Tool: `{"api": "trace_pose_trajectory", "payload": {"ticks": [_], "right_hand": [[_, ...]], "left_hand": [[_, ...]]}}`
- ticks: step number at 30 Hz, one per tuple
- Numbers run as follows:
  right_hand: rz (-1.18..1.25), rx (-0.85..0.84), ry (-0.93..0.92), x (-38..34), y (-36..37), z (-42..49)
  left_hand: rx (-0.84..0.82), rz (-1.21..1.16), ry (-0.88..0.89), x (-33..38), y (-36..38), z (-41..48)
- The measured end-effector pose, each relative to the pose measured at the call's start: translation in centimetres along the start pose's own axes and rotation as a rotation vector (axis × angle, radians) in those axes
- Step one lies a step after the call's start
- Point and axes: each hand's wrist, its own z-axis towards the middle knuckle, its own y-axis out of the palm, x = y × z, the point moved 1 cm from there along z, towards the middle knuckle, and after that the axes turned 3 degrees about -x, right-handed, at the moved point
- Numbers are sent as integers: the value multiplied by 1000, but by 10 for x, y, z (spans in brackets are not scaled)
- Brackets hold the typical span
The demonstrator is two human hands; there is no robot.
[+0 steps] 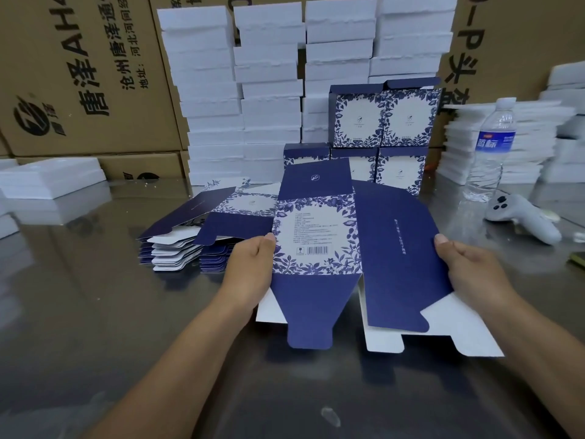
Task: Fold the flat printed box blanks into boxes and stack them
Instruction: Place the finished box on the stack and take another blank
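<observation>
A person holds one flat printed box blank [319,236] above the shiny metal table [79,312], gripping it at both side edges. The left hand [250,267] pinches the left edge of the floral panel that carries the barcode, thumb on top and fingers hidden underneath. The right hand [468,270] clasps the right edge of the plain navy panel, thumb on the printed face. The blank is partly opened: the navy panel angles away from the floral one along a crease, a tapered navy flap hangs toward the person, and white inner flaps show below. Just left of the held blank, a pile of flat blanks [193,239] lies on the table, fanned a little. Behind it, finished blue-and-white boxes [380,134] stand stacked in two rows, two above and apparently three below, though the blank hides part of the lower row. White box stacks [269,83] rise behind them against brown cartons [79,74]. To the right stand a water bottle [490,150] and, near it, a grey handheld controller [522,213].
</observation>
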Motion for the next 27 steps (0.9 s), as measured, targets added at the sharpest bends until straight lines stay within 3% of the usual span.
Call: {"api": "trace_pose_trajectory", "payload": {"ticks": [8,13,21,27], "right_hand": [[183,-98,57,1,5,-2],[73,-161,69,1,5,-3],[-18,-76,44,-2,1,-4],[27,-31,92,-6,-3,-5]], "left_hand": [[82,-3,2,0,-3,2],[110,-36,-29,-4,-6,5],[16,-299,-147,-4,-2,7],[-50,-115,-75,-5,0,4]]}}
